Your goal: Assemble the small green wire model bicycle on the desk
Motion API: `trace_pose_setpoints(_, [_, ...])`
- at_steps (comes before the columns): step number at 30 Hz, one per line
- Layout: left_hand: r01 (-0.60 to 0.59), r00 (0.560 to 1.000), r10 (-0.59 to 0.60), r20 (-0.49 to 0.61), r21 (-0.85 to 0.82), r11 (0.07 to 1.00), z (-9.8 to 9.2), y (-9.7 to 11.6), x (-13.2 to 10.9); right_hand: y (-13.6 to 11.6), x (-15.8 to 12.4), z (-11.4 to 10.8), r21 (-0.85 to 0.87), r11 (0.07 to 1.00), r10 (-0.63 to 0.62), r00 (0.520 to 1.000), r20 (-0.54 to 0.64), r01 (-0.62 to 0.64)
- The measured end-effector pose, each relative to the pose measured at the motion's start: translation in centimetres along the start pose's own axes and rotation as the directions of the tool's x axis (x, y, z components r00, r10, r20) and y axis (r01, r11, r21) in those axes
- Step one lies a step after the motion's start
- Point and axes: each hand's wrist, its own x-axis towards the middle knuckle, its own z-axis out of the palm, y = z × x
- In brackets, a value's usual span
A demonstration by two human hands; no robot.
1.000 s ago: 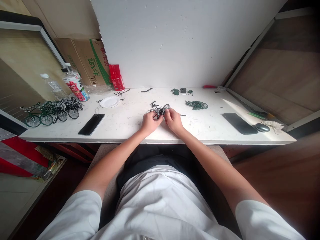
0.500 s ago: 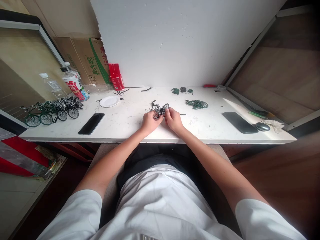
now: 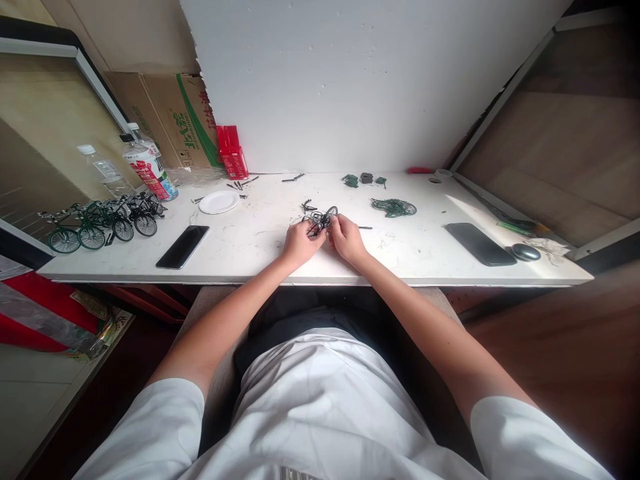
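Over the white desk (image 3: 240, 257), I held a small dark bicycle (image 3: 318, 223) between both grips: my left grip (image 3: 303, 241) clasped its near left part, my right grip (image 3: 347, 239) pinched beside its right-hand wheel (image 3: 331, 213).

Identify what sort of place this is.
Probably an improvised assembly desk, possibly at home: a black miniature bicycle being handled, loose green parts on the white tabletop, and more miniature bicycles lined up at the left.

The left grip (image 3: 302, 244) and right grip (image 3: 349, 241) hold a dark model bicycle (image 3: 321, 220).
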Motion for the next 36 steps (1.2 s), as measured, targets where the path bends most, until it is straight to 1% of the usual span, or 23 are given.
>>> trace_pose_setpoints(6, [-0.035, 0.999, 0.035, -0.007, 0.033, 0.999, 0.01, -0.1, -0.01, 0.06, -0.02, 0.03, 0.002, 1.0, -0.006, 1.0, 0.011, 0.006])
trace_pose_setpoints(15, [-0.049, 0.999, 0.049, 0.006, 0.086, 0.995, 0.18, -0.52, -0.01, -0.03, 0.01, -0.08, 0.019, 1.0, 0.015, 0.999, 0.032, -0.016])
trace_pose_setpoints(24, [-0.072, 0.997, 0.069, 0.025, 0.144, 0.987, 0.05, -0.18, -0.02, 0.4, 0.16, 0.06, 0.031, 0.999, 0.026, 0.999, 0.034, -0.027])
trace_pose_setpoints(36, [-0.069, 0.997, 0.064, 0.044, 0.146, 0.987, 0.06, -0.14, -0.01, 0.36, 0.17, 0.03, 0.023, 0.999, 0.024, 0.999, 0.039, -0.025])
